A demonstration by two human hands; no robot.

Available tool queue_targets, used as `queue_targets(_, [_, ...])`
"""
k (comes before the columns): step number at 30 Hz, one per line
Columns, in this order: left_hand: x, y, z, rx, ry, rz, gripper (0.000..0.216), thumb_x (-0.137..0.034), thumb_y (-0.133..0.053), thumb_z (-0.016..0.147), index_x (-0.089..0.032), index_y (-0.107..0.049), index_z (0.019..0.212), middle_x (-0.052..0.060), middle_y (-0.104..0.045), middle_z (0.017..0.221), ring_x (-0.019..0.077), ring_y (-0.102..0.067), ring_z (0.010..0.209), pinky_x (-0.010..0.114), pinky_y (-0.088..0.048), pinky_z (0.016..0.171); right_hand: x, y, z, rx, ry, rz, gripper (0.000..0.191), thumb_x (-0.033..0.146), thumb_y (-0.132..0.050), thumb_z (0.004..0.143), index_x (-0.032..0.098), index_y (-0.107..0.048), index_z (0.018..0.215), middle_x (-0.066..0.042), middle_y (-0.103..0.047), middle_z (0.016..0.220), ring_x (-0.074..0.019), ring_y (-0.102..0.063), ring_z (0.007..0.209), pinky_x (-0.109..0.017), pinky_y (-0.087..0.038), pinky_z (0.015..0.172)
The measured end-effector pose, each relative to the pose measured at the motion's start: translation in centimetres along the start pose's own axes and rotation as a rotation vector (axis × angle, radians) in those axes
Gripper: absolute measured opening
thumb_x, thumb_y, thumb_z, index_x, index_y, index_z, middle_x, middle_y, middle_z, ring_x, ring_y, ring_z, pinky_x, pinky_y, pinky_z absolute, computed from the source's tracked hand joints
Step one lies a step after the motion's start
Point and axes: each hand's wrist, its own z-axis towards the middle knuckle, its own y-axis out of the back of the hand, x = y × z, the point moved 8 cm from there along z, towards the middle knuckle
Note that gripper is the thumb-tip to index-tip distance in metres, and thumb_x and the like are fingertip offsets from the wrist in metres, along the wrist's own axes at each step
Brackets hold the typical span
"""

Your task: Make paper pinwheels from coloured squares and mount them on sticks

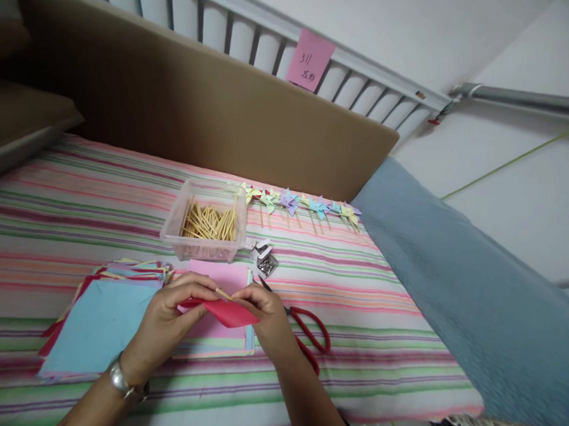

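My left hand (170, 317) and my right hand (266, 316) meet over a folded red paper piece (227, 311). Both pinch it, with a thin wooden stick (223, 294) between the fingertips. Under the hands lies a pink paper sheet (225, 276) on a small stack. A light blue sheet (97, 324) tops a stack of coloured papers at the left. Red-handled scissors (310, 332) lie just right of my right hand.
A clear plastic box of wooden sticks (204, 227) stands behind the hands. A row of finished paper pinwheels (303, 202) lies at the back. A small stapler (265, 258) sits by the box. The striped cloth (366, 310) ends at a blue blanket (460, 293) on the right.
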Motion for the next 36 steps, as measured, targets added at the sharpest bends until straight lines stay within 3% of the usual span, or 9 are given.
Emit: queue_targets(36, [-0.1,-0.1,0.1,0.002,0.061,-0.019,0.008,-0.025,-0.063,0.078,-0.025,-0.071,0.076,0.003,-0.072,0.084,0.02,-0.062,0.09,0.031,-0.044,0.085,1.0,-0.1,-0.2,0.0,0.025,-0.009,0.007,0.022,-0.064,0.07,0.021,-0.07,0.065,0.001,-0.059,0.064,-0.0125,-0.055,0.058,-0.022,-0.047,0.053])
